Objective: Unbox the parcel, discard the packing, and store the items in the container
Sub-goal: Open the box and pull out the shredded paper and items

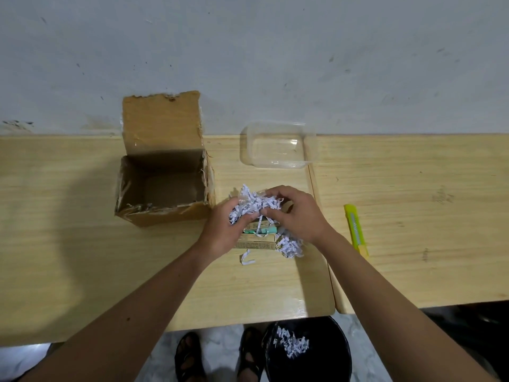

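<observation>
The cardboard parcel box (pixel 165 213) stands open on the table, its flap up and its inside bare. To its right, my left hand (pixel 224 230) and my right hand (pixel 298 213) both grip a clump of white shredded paper (pixel 254 202). Under the clump lie small flat boxes (pixel 256 241), tan and teal, stacked on the table. More shreds (pixel 289 248) lie beside them, and one loose strip (pixel 246 259) sits in front. A clear plastic container (pixel 278 146) stands behind, against the wall, with nothing in it.
A yellow utility knife (pixel 356 230) lies right of my right arm. A black bin (pixel 308 354) on the floor below the table edge holds some shredded paper (pixel 292 343). Sandalled feet (pixel 217 357) stand next to it. Two wooden tables (pixel 413 188) meet at a seam near the container.
</observation>
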A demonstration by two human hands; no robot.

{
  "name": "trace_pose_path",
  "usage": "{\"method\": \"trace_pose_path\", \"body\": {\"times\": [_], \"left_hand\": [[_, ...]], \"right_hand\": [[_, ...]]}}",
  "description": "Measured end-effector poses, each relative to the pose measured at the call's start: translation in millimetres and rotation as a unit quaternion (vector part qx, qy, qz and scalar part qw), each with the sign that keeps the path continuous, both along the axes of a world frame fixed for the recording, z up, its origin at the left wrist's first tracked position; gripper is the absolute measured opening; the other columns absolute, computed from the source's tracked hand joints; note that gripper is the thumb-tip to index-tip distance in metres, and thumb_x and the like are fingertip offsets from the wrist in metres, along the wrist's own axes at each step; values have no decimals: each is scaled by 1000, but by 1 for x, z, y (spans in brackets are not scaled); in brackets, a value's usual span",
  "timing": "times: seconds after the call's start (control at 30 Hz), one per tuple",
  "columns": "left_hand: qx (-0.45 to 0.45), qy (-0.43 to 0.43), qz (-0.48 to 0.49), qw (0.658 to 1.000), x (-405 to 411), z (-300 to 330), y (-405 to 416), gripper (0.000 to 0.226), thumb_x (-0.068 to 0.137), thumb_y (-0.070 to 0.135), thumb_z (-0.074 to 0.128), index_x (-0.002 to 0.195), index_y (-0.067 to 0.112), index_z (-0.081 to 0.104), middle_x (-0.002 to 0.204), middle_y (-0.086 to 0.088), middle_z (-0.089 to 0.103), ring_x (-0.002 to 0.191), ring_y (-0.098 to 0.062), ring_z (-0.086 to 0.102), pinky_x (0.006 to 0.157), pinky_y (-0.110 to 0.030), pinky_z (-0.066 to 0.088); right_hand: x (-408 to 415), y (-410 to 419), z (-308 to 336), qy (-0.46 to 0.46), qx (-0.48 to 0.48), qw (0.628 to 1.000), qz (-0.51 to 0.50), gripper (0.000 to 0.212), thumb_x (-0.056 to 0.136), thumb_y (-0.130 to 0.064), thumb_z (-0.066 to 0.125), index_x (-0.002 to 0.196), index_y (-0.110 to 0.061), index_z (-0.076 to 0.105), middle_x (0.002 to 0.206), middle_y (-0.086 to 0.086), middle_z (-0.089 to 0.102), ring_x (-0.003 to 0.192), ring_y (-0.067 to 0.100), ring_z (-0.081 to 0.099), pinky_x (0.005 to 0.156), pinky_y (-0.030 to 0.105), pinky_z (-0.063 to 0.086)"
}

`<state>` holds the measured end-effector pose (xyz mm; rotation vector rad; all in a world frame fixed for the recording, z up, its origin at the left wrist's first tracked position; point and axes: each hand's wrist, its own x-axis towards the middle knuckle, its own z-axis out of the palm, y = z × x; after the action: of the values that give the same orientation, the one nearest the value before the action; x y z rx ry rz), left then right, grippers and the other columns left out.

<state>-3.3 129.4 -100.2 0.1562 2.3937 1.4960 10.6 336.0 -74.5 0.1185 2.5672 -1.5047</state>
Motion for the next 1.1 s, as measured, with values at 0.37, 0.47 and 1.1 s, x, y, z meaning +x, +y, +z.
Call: {"method": "trace_pose_path", "body": {"times": [0.37,0.47,1.1], "left_hand": [[14,-27,2,1000,0,-2,-4,48,94,35,74,136,15,63,135,4,65,128,-9,56,109,-30,43],[10,-28,-6,1000,2,0,-5,48,95,34,73,137,15,62,133,7,63,126,-5,53,98,-16,39],[23,-32,-13,999,4,6,-9,41,94,36,75,129,18,65,129,6,70,124,-11,62,110,-38,48]], "right_hand": [[58,-2,21,133,-14,991,12,26,91,8,65,101,-12,78,97,-6,76,87,13,71,81,22,53],[68,-9,7,101,16,992,70,21,91,-4,71,103,-17,80,97,-8,76,91,10,71,83,27,56],[70,-15,-12,157,222,954,125,36,79,-24,80,113,-16,76,109,-1,70,97,20,67,77,36,61]]}}
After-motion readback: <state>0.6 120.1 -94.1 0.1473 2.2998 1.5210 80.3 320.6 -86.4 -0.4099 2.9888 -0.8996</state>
